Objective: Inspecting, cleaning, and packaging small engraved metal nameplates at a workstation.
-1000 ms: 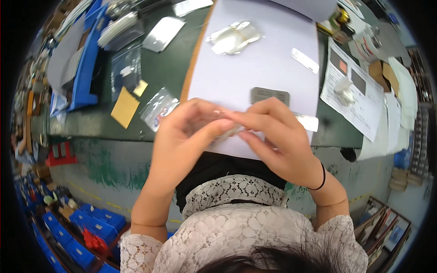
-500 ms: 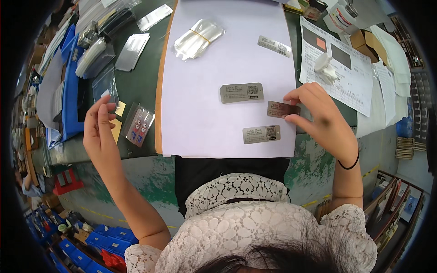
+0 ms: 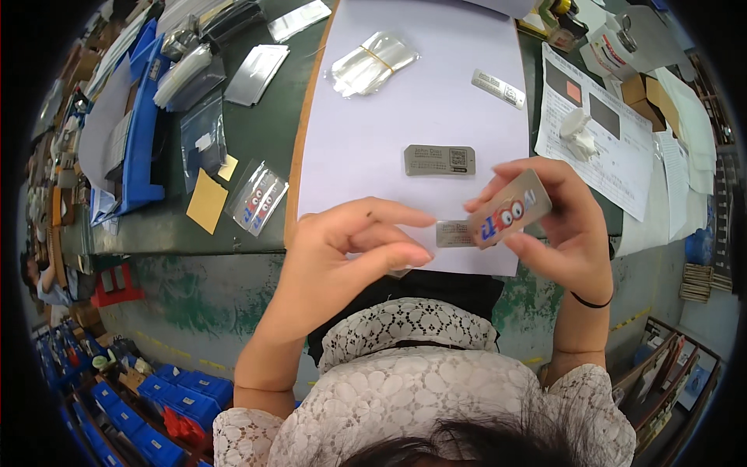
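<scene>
The right hand (image 3: 564, 233) pinches a small rectangular metallic plate with red and blue printed characters (image 3: 510, 210) between thumb and fingertips, holding it tilted above the near edge of a large white paper sheet (image 3: 373, 124) that covers the green table (image 3: 257, 148). The left hand (image 3: 350, 253) hovers just beside it with its grip spread, fingers extended toward the plate and holding nothing. Partly hidden behind the held plate, a second grey metal plate (image 3: 453, 233) lies flat on the sheet; a third grey metal plate (image 3: 440, 159) lies farther up, and a narrow grey strip (image 3: 498, 88) lies near the sheet's far right. A bundle of clear plastic sleeves bound with a rubber band (image 3: 372, 62) rests at the sheet's far end. Left of the sheet, on the table, lie a clear bag of printed plates (image 3: 257, 198) and a yellow paper square (image 3: 207, 201).
</scene>
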`<control>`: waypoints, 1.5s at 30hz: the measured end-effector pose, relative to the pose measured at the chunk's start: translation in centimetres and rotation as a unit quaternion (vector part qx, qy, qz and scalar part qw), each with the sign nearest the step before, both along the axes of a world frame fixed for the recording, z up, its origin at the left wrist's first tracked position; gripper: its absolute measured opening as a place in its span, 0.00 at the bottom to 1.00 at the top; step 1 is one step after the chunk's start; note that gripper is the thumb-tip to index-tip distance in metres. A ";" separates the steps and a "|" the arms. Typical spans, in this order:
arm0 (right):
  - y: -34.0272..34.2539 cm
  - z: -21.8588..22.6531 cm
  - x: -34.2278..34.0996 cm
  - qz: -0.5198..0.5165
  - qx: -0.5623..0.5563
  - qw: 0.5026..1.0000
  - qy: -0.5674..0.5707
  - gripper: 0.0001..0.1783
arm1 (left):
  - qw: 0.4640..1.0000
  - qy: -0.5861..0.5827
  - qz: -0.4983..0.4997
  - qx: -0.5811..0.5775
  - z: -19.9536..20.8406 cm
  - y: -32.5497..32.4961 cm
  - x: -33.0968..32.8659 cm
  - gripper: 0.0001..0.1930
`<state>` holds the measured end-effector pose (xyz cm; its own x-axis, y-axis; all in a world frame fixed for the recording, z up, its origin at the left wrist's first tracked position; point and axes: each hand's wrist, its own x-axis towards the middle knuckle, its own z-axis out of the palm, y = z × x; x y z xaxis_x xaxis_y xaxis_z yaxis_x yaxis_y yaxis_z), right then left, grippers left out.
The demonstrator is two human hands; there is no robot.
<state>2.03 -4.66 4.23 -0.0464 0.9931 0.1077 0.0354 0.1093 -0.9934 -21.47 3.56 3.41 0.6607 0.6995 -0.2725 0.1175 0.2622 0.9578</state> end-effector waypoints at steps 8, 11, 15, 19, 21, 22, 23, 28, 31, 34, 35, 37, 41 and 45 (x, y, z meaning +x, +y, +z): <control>2.1 0.1 -1.4 -0.002 0.095 0.994 0.048 0.23 | 1.000 -0.007 -0.005 -0.002 -0.6 0.1 -0.3 0.11; 2.2 -0.6 -1.8 0.019 0.055 0.996 0.072 0.24 | 0.999 -0.029 -0.014 -0.012 -1.1 0.1 -0.5 0.11; 2.0 -0.9 -1.3 0.074 0.023 0.997 0.016 0.25 | 0.996 -0.054 -0.019 -0.074 -0.9 0.5 -0.4 0.06; 2.2 -0.6 -2.6 0.019 -0.018 0.999 0.022 0.23 | 0.988 -0.048 -0.013 -0.146 -0.7 0.3 -0.4 0.06; 2.2 -0.7 -2.8 -0.004 0.009 0.999 -0.041 0.23 | 0.992 -0.031 0.007 -0.121 -0.4 0.4 -0.5 0.05; 2.3 -0.8 -2.8 -0.030 0.037 0.993 -0.105 0.24 | 0.995 -0.015 0.024 -0.096 -0.3 0.4 -0.6 0.05; 2.2 -0.9 -2.6 0.007 0.052 0.990 -0.132 0.27 | 0.995 -0.012 0.031 -0.095 -0.4 0.4 -0.6 0.05; 1.6 -0.6 -5.1 0.075 0.087 0.966 -0.229 0.33 | 0.999 0.014 0.016 0.030 -0.2 0.2 -0.8 0.02; 1.3 -0.3 -5.5 0.079 0.064 0.968 -0.228 0.34 | 0.991 0.019 0.031 0.131 -0.7 0.3 -1.9 0.05; 1.0 -0.1 -4.1 0.028 0.082 0.942 -0.326 0.29 | 0.906 0.167 0.162 0.353 -1.4 2.6 -4.5 0.06; 0.8 0.0 -3.4 0.025 0.085 0.941 -0.326 0.29 | 0.888 0.212 0.206 0.352 -1.5 3.3 -5.5 0.08; 0.3 0.0 -2.1 0.042 0.069 0.907 -0.414 0.24 | 0.885 0.266 0.205 0.324 -1.4 4.6 -7.1 0.08; 0.2 -0.4 -1.2 0.004 0.065 0.907 -0.415 0.20 | 0.721 0.328 0.168 0.586 -2.4 6.5 -6.5 0.08; 3.0 -0.3 -1.0 -0.014 0.138 0.902 -0.408 0.14 | 0.808 0.205 0.121 0.540 -2.0 9.9 -2.0 0.08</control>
